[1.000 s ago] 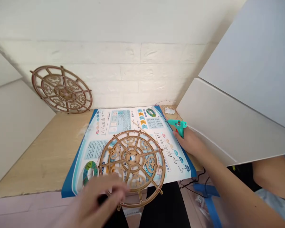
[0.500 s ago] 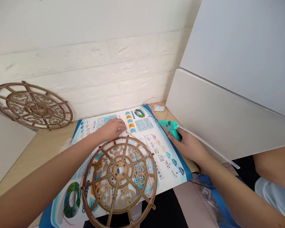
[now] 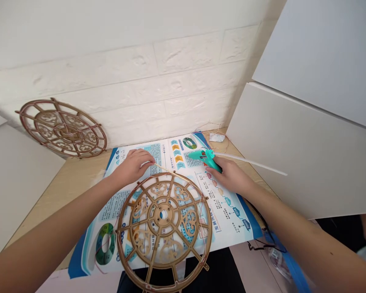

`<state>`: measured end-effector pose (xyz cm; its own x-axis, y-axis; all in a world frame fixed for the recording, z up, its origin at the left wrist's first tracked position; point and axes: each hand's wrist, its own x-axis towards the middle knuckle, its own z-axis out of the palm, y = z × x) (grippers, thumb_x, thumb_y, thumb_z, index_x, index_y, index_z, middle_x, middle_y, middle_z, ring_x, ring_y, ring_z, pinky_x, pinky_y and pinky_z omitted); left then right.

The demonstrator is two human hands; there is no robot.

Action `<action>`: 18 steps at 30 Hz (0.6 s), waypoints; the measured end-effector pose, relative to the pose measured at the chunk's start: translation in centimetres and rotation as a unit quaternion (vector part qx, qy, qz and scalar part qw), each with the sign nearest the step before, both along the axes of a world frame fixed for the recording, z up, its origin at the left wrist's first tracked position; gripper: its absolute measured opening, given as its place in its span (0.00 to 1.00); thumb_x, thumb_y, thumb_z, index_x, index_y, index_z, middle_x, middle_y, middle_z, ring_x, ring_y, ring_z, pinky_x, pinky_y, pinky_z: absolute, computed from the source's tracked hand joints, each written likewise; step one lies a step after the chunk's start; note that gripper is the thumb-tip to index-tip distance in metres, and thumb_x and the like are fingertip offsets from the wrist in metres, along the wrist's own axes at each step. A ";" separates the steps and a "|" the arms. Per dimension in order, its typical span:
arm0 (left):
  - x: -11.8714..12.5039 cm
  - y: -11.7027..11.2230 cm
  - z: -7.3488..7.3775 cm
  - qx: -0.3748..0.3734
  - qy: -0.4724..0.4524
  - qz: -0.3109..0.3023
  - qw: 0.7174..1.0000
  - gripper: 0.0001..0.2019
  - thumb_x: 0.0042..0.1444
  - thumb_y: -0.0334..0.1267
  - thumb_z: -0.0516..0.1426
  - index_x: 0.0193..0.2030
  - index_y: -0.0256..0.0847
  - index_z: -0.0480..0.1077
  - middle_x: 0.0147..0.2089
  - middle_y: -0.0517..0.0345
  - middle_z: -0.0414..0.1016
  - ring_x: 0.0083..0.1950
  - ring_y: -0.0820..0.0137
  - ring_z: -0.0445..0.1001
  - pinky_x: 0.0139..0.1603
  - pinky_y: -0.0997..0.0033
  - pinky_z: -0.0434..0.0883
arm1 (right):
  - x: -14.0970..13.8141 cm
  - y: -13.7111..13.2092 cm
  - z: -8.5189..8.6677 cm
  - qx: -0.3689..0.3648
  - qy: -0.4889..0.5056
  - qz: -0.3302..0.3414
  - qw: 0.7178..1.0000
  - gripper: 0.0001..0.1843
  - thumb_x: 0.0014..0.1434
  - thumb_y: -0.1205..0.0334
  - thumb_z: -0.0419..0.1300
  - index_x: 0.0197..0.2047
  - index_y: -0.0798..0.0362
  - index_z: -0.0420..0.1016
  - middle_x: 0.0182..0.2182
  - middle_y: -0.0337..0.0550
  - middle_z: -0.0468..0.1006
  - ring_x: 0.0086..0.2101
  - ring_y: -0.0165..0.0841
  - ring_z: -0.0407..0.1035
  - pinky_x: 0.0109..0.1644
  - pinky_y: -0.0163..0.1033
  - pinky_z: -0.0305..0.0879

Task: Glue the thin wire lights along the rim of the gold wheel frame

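Note:
My left hand (image 3: 133, 164) rests on the printed poster (image 3: 228, 203), its fingers pinched on a thin wooden stick (image 3: 163, 168) just beyond the rim of a brown openwork wheel (image 3: 164, 228). The wheel lies flat on the poster and overhangs the table's near edge. My right hand (image 3: 230, 175) is closed on a teal glue gun (image 3: 205, 156), whose nozzle points left over the poster. A long white glue stick (image 3: 253, 162) juts out of its back to the right.
A second brown wheel (image 3: 64, 128) leans on the white brick wall at the back left. White panels (image 3: 305, 150) close off the right side and a white board (image 3: 15, 179) the left. Thin wire and a small white piece (image 3: 217, 137) lie in the back corner. Cables (image 3: 262, 244) hang below the table edge.
My left hand came up from the near edge onto the poster behind the wheel and pinched the stick. My right hand carried the glue gun leftwards, over the poster.

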<state>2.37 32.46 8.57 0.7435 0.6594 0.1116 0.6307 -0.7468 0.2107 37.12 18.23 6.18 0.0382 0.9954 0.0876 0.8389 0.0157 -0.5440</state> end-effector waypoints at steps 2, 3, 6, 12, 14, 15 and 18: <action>-1.5 -1.1 0.4 0.000 -0.035 0.041 0.999 0.14 0.72 0.47 0.58 0.50 0.40 0.77 0.54 0.50 0.80 0.60 0.59 0.77 0.68 0.44 0.72 | -0.1 0.6 0.2 -0.010 -0.015 0.011 1.000 0.17 0.72 0.48 0.59 0.36 0.52 0.69 0.35 0.40 0.76 0.36 0.34 0.70 0.44 0.42 0.68; -2.2 -1.7 0.7 -0.002 -0.054 0.061 0.997 0.14 0.72 0.47 0.55 0.48 0.41 0.77 0.52 0.50 0.82 0.59 0.59 0.77 0.69 0.43 0.70 | -0.1 0.7 0.4 -0.016 -0.022 0.013 1.000 0.17 0.72 0.48 0.60 0.38 0.53 0.71 0.37 0.41 0.76 0.37 0.34 0.71 0.45 0.43 0.70; -3.9 -4.5 1.7 -0.016 -0.112 0.118 0.987 0.16 0.71 0.48 0.52 0.44 0.43 0.78 0.48 0.50 0.84 0.56 0.56 0.77 0.66 0.45 0.71 | -0.1 0.4 1.0 -0.035 -0.041 0.011 0.999 0.17 0.71 0.47 0.62 0.45 0.54 0.75 0.41 0.43 0.78 0.40 0.34 0.73 0.49 0.45 0.73; -6.8 -12.3 3.6 -0.041 -0.228 0.231 0.945 0.15 0.65 0.52 0.57 0.42 0.45 0.79 0.48 0.53 0.85 0.52 0.59 0.80 0.57 0.59 0.77 | -0.8 -1.2 1.8 -0.046 -0.053 -0.020 0.997 0.21 0.69 0.45 0.65 0.52 0.54 0.76 0.44 0.44 0.79 0.40 0.35 0.74 0.47 0.45 0.75; -7.8 -14.8 3.8 -0.054 -0.256 0.265 0.928 0.15 0.63 0.53 0.59 0.41 0.45 0.79 0.47 0.54 0.85 0.50 0.60 0.81 0.49 0.63 0.79 | -0.8 -1.7 2.3 -0.037 -0.051 -0.029 0.998 0.23 0.68 0.44 0.66 0.54 0.54 0.76 0.44 0.44 0.80 0.40 0.35 0.75 0.48 0.46 0.75; -8.2 -16.0 3.9 -0.064 -0.268 0.280 0.920 0.14 0.62 0.53 0.60 0.41 0.46 0.80 0.45 0.55 0.85 0.47 0.61 0.81 0.44 0.66 0.78 | -0.7 -2.1 2.5 -0.031 -0.048 -0.034 0.998 0.24 0.67 0.43 0.66 0.55 0.54 0.76 0.45 0.45 0.80 0.41 0.36 0.76 0.48 0.46 0.76; -9.3 -20.0 3.7 -0.102 -0.305 0.312 0.894 0.14 0.61 0.53 0.62 0.41 0.46 0.80 0.42 0.57 0.85 0.42 0.63 0.81 0.39 0.68 0.77 | -0.7 -5.3 3.1 -0.005 -0.040 -0.066 0.997 0.24 0.69 0.42 0.63 0.52 0.55 0.79 0.45 0.50 0.82 0.43 0.41 0.78 0.49 0.49 0.76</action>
